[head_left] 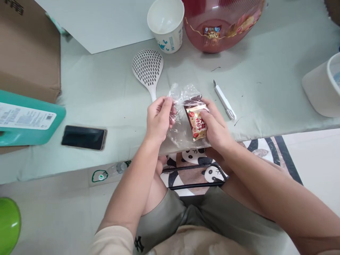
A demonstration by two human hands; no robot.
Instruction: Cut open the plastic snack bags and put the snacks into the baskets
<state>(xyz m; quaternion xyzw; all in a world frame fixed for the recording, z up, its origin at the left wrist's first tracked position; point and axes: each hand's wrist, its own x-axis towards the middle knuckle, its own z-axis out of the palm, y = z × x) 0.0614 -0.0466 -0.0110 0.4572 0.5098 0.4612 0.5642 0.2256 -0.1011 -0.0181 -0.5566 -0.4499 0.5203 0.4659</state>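
My left hand (159,117) pinches the edge of a crinkled clear plastic bag (176,132) above the front edge of the table. On the other side, my right hand (219,125) grips a gold snack packet (196,122) with red printing, thumb on its face. A dark brown packet (191,101) shows behind the gold one, and clear plastic lies around both. Just beyond my left hand is a white slotted skimmer (148,69), its handle partly hidden by that hand. A white craft knife (224,101) with its blade out lies right of my right hand.
A paper cup (167,26) and a red translucent bowl (204,44) with snack packets stand at the back. Leftward are a phone (84,137), a teal jug (60,112) and a cardboard box (29,53). A white container (318,88) stands at the right.
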